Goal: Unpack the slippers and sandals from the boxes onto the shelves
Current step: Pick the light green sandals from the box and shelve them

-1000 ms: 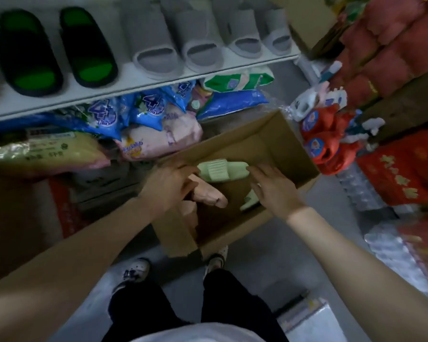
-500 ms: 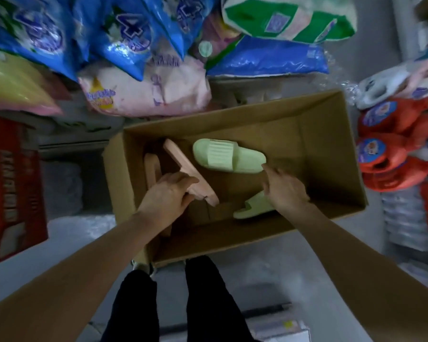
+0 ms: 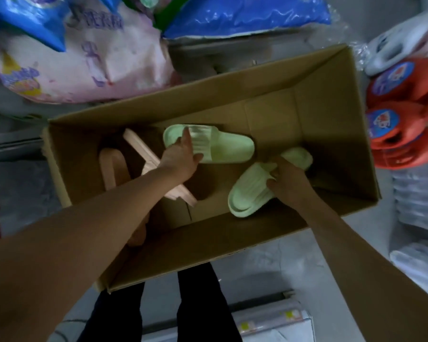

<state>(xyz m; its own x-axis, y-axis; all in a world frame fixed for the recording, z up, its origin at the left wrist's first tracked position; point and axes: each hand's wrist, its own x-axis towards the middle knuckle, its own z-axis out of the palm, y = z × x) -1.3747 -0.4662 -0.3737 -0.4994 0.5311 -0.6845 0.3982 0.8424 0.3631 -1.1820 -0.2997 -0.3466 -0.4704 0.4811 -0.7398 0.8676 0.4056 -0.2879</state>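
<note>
Inside the cardboard box [image 3: 331, 114], two pink slippers [image 3: 114, 169] lie at the left, untouched. The left hand [image 3: 181, 156] pinches the far green slipper [image 3: 215, 144] at its strap. To the right, the right hand [image 3: 286, 178] curls round the near green slipper [image 3: 255, 191]. Both grips look shallow, so a slipper could slide back during lifting.

**Clearance inside the box**

Cardboard box [image 3: 326, 99] open at top; right half of floor bare. Left half crowded: two pink slippers [image 3: 143, 154] on edge, two green slippers [image 3: 223, 146] mid-floor. Bagged goods [image 3: 89, 60] press the far wall; orange bottles [image 3: 400, 119] flank the right.
</note>
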